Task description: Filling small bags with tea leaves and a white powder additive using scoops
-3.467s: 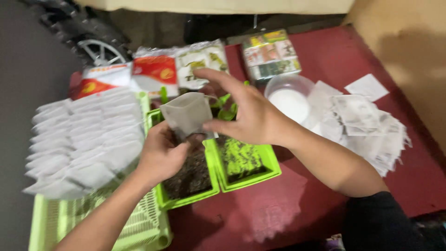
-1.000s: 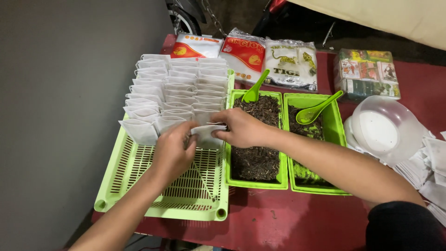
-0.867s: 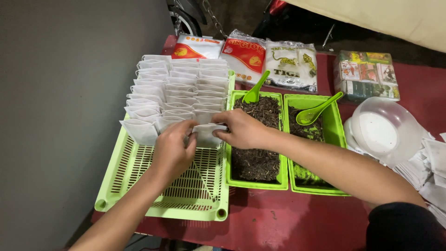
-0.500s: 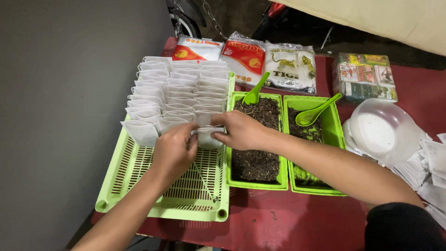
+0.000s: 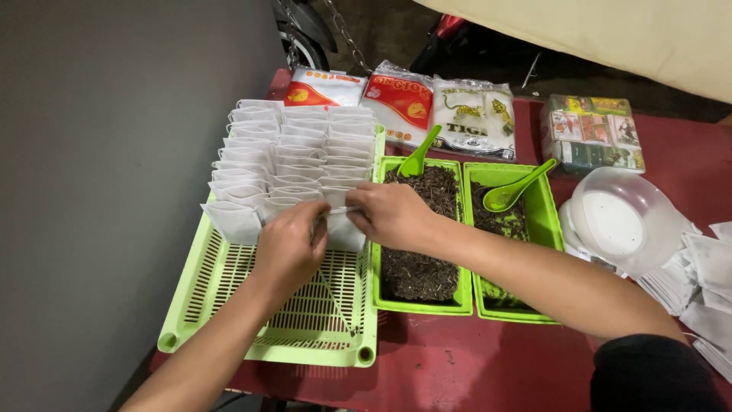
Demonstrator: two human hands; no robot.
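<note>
**Both hands on one white bag at the front of the rows**

Far left: grey wall. Next to it, slotted green basket (image 5: 229,320) on red table (image 5: 488,366), near half bare, far half packed with rows of white bags (image 5: 293,149) standing upright, three across.

Front row, left slot: single bag standing, tilted a little toward the camera. Front row, right slot: bag (image 5: 341,229) held between both hands, upright, bottom edge on or just above the basket floor, cannot tell which.

Left hand (image 5: 288,246) over the middle of the basket, fingers curled together, tips pinching the bag's left edge. Right hand (image 5: 393,215) reaching across from the right, thumb and fingers closed on the bag's top right corner; wrist over the left tray.

Just right of the basket, touching it: left tray (image 5: 380,294), green, filled with dark dried leaf. Green scoop (image 5: 420,154) standing in its far end, handle leaning up and right. Beside it, touching: right tray (image 5: 550,236), green, less full, some floor showing at the near end. Green spoon (image 5: 517,188) lying across its far right corner, bowl inside, handle over the rim.

Behind basket and trays: three flat packets (image 5: 400,103) in a row, red-and-white, red-and-white, white with dark print. Right of those: wrapped bundle of small boxes (image 5: 593,136).

Further right: clear plastic tub (image 5: 621,217), tipped, white inside. Far right edge: loose pile of empty white bags (image 5: 705,278). Black sleeve at lower right.
</note>
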